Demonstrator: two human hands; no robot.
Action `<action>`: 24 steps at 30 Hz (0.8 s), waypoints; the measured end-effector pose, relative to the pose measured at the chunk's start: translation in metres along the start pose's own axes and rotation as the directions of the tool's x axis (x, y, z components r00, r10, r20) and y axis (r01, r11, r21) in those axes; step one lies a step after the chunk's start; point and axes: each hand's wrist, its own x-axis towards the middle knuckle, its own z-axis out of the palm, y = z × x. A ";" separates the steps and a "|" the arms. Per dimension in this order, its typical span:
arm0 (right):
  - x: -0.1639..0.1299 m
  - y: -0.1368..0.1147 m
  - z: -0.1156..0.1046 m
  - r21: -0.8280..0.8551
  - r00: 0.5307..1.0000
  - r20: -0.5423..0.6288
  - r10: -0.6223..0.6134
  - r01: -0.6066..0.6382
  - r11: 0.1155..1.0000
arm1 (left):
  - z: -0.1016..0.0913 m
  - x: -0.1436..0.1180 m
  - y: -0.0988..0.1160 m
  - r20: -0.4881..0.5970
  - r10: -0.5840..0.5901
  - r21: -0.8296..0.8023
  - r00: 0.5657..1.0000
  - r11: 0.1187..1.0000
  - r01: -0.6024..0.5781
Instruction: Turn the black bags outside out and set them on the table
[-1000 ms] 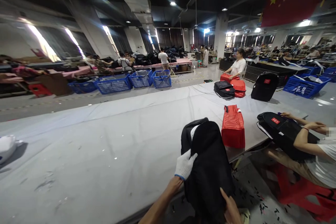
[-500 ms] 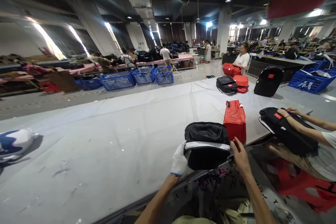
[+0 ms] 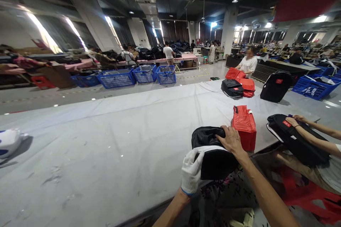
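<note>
The left hand [image 3: 191, 170], in a white knit glove with blue trim, closes its thumb and fingers around the left end of one black fabric bag [image 3: 217, 165] with a white band. The bag is at the near edge of the broad pale-covered table [image 3: 106, 156], directly right of the glove, its longer visible side running left to right, the dark panel facing the wearer. The bare right hand [image 3: 232, 140] reaches over the bag's upper right end, fingers bent onto its top; how firmly they grip, I cannot tell. Both hands touch the bag, one toward each end.

Just beyond the right hand stands one glossy red box-shaped bag [image 3: 244, 127]. To the right, a co-worker's hands [image 3: 293, 122] rest on one black backpack with a red label [image 3: 295, 142]. One white-and-blue bundle [image 3: 9, 143] lies at the far left.

Farther off are one black bag lying flat [image 3: 231, 88], one red bag beside it [image 3: 247, 87], another red bag [image 3: 234, 73] before a person in white [image 3: 249, 64], and one upright black backpack [image 3: 276, 87]: four black and three red altogether. Past the table, four blue plastic baskets [image 3: 117, 81] form a row.
</note>
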 end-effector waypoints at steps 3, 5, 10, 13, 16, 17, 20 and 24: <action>-0.005 -0.005 0.003 -0.048 0.999 -0.041 0.030 -0.032 0.998 | 0.002 0.002 0.007 -0.092 -0.018 -0.007 0.996 1.000 0.017; -0.009 -0.005 0.001 -0.078 0.997 -0.049 0.064 -0.068 0.995 | 0.004 0.007 0.012 -0.144 -0.029 -0.030 0.989 0.999 0.025; -0.019 -0.009 -0.004 -0.152 0.986 -0.060 0.154 -0.162 0.975 | 0.007 0.020 0.007 -0.175 -0.142 -0.151 0.974 0.982 0.116; -0.026 -0.013 -0.006 -0.163 0.982 -0.067 0.176 -0.185 0.969 | 0.010 0.022 -0.002 -0.168 -0.237 -0.218 0.957 0.955 0.198; -0.033 -0.014 -0.007 -0.165 0.980 -0.102 0.172 -0.187 0.968 | 0.014 0.018 -0.011 -0.169 -0.332 -0.292 0.928 0.916 0.274; -0.036 -0.013 -0.008 -0.168 0.979 -0.115 0.167 -0.185 0.968 | 0.015 0.016 -0.013 -0.169 -0.354 -0.319 0.920 0.903 0.289; -0.044 -0.007 -0.007 -0.179 0.978 -0.145 0.151 -0.176 0.968 | 0.020 0.011 -0.017 -0.150 -0.403 -0.388 0.903 0.864 0.321; -0.052 0.001 -0.004 -0.179 0.974 -0.175 0.147 -0.178 0.968 | 0.022 0.005 -0.013 -0.120 -0.429 -0.391 0.895 0.849 0.355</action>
